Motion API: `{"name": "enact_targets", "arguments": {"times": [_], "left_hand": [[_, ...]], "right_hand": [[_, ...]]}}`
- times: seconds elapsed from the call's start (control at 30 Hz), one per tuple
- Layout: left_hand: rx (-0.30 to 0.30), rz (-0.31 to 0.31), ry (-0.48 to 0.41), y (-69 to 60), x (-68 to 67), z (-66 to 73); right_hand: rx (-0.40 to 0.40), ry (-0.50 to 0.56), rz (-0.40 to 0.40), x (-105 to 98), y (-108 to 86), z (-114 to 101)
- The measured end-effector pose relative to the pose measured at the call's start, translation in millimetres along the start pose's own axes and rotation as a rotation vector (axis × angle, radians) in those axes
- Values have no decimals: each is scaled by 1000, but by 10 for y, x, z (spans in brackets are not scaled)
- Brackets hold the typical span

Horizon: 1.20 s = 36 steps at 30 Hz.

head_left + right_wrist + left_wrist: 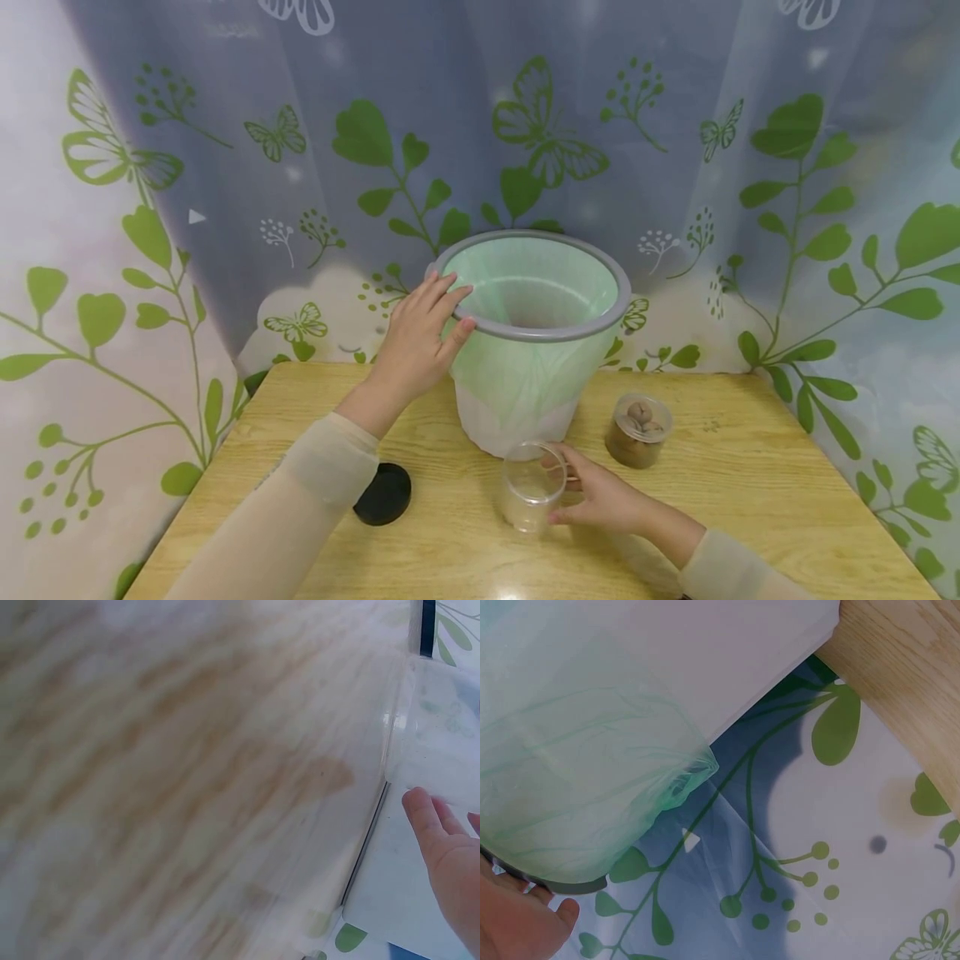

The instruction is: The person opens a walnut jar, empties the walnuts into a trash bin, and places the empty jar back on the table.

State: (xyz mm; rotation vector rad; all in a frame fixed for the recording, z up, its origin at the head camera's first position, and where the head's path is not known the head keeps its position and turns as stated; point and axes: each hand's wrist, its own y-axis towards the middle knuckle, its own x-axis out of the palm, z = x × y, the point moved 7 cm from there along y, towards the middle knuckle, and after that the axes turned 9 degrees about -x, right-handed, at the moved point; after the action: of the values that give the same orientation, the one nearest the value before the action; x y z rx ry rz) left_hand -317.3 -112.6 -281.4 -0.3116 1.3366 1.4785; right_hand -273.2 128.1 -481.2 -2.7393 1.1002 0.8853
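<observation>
A trash bin (491, 417), lined with a pale green plastic bag (525, 367), stands on the wooden table and has a grey rim ring (555, 333). My left hand (420, 337) rests on the left side of that ring, fingers reaching over the edge and thumb at the front. In the left wrist view, the same hand (521, 922) touches the ring beside the bag. My right hand (600, 496) holds an uncovered clear plastic jar (528, 500) by its right side, thumb in front and fingers behind. Part of the jar (435, 735) shows beside the fingers in the right wrist view.
A black round lid (384, 496) lies on the table beside my left forearm. Right of the bin stands a clear container (633, 450) of brown, walnut-like pieces. A curtain (450, 67) with green leaves and butterflies hangs directly behind the table.
</observation>
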Motion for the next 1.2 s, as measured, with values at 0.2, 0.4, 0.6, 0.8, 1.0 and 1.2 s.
{"name": "enact_targets", "arguments": {"times": [0.2,0.4,0.6,0.8,1.0,1.2], "left_hand": [[1,2,-3,-4,3,-4],[-1,-1,-4,-7,6,-4],[0,0,-8,-6,4,-3],[0,-3,-14,-3,10,1],[-1,-8,-15,-14,5,15],[8,0,-13,-1,-1,12]], "right_hand": [[-2,-15,-2,20,27,-13],[-14,-15,-11,31,29,-19],[-9,5,-19,32,30,-18],[-1,16,-18,28,28,-16],[-4,6,-11,25,12,-11],[-5,12,-11,7,20,-3]]}}
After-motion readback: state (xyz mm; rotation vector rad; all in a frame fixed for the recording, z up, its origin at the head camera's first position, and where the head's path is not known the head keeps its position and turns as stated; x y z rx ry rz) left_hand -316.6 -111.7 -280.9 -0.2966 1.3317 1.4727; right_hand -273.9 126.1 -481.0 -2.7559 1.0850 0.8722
